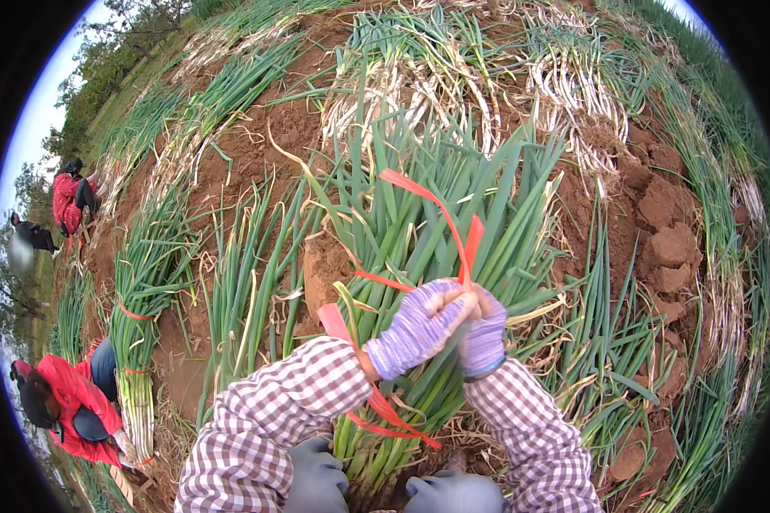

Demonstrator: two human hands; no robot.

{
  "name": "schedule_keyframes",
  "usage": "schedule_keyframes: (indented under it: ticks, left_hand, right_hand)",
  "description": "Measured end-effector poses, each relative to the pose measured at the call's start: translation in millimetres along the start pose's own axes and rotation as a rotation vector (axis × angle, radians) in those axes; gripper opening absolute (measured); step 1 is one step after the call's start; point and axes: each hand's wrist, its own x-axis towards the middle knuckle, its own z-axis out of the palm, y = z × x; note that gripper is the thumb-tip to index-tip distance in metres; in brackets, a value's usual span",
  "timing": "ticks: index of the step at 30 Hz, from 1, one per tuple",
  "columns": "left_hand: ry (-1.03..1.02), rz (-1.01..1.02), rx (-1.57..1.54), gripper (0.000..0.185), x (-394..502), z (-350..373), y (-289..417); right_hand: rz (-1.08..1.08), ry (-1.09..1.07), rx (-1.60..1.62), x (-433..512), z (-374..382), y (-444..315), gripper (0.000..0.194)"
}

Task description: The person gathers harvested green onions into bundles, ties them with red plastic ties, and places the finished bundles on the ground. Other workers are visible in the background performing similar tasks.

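Observation:
Both my hands wear purple knitted gloves and meet over a large bundle of green onions (pixel 417 237) that lies between my knees, leaves pointing away from me. My left hand (pixel 420 327) and my right hand (pixel 484 327) pinch a red plastic tie strip (pixel 452 227) together at their fingertips. Its ends stick up above the fingers, and part of it passes round the leaves. Nearer to me, more red strip (pixel 385 410) lies around the lower stalks, beneath my left forearm. The bundle's root end is partly hidden low in the view.
A tied onion bundle (pixel 135 314) lies at the left, beside a crouching person in red (pixel 77 410). Two more people are farther off at the upper left. Loose onions with white stalks (pixel 417 96) lie ahead, more at the right by soil clods (pixel 670 250).

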Motion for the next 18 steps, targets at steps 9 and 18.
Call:
schedule_keyframes:
  ticks: [9,18]
  left_hand:
    - [0.107,0.046,0.443,0.02,24,29,-73]
    - [0.375,-0.021,0.394,0.015,-6,-53,74]
  right_hand:
    - [0.249,0.268,0.522,31,-11,85,0.023]
    - [-0.085,0.258,-0.177,-31,-15,-42,0.025]
